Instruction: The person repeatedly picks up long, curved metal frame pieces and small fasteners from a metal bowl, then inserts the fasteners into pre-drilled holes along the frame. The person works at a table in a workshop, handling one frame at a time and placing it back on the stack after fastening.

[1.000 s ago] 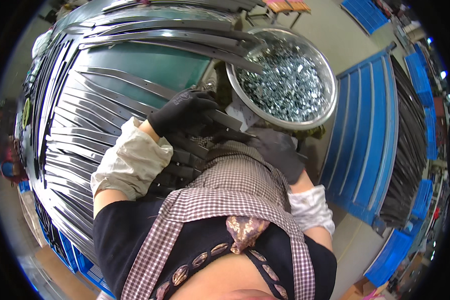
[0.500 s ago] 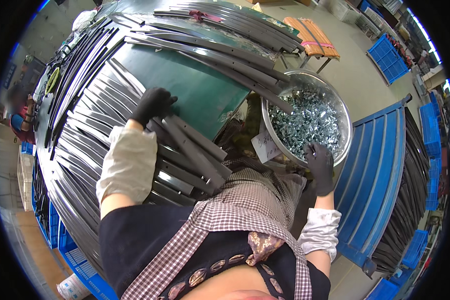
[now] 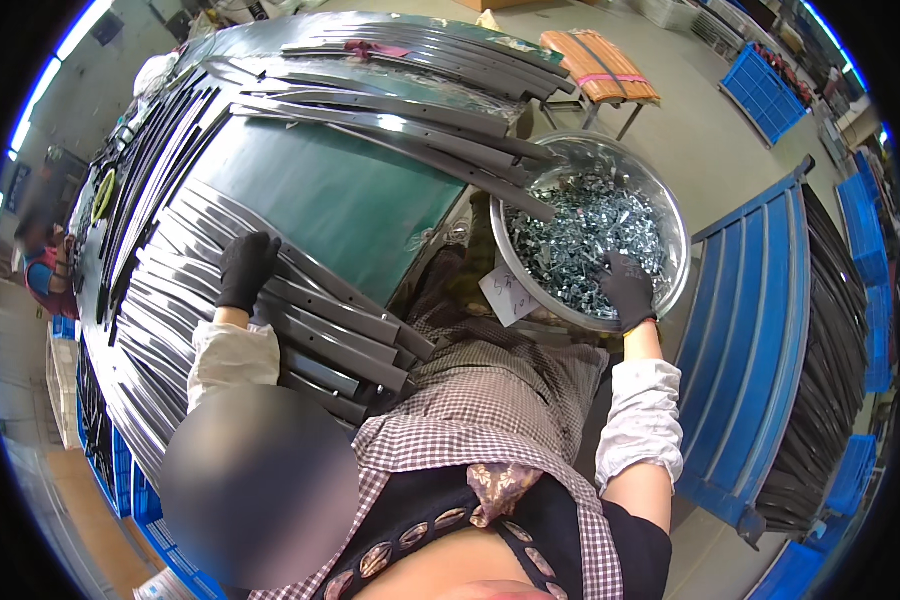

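Note:
My left hand (image 3: 248,270), in a black glove, is closed over the end of a dark grey strip (image 3: 345,290) on top of a layer of similar long strips. The strip slants from the hand toward my apron, and holes show along the strips beside it. My right hand (image 3: 630,288), also black-gloved, reaches over the near right rim of a round metal bowl (image 3: 676,222). Its fingers are bent into a heap of small shiny metal clips (image 3: 580,225); the fingertips are partly hidden among them.
A green tabletop (image 3: 320,190) lies beyond the strips, with more strips (image 3: 410,120) across its far side. A blue metal rack (image 3: 745,350) holding dark strips stands right of the bowl. An orange-topped stool (image 3: 600,68) is behind it. Another person (image 3: 48,265) is at far left.
My left hand has moved left and nearer, and the tilted strip beneath it now lies flatter along the others. My right hand has gone farther into the clips. The whole view has shifted slightly.

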The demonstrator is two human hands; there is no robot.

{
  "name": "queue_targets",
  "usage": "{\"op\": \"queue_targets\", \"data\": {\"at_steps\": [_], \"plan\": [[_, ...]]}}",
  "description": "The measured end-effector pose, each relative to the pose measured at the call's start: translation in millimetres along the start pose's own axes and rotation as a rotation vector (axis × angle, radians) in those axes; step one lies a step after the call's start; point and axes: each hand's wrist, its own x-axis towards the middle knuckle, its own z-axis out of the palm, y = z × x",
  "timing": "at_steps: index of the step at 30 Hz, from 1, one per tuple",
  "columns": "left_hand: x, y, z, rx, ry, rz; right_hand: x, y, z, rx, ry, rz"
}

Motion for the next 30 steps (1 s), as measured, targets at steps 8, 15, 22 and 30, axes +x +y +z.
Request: {"op": "queue_targets", "data": {"at_steps": [8, 15, 22, 30], "plan": [[126, 149, -8, -0.224, 0.403, 0.617, -16, -32, -26, -0.049, 0.031, 0.106], [169, 176, 56, -0.1, 0.33, 0.765, -7, -26, -20, 0.006, -0.001, 0.041], [100, 180, 27, -0.247, 0.203, 0.934, -11, -31, -31, 0.044, -0.003, 0.019], [61, 195, 27, -0.567, -0.011, 0.854, -9, -30, -25, -0.004, -0.073, 0.004]]}}
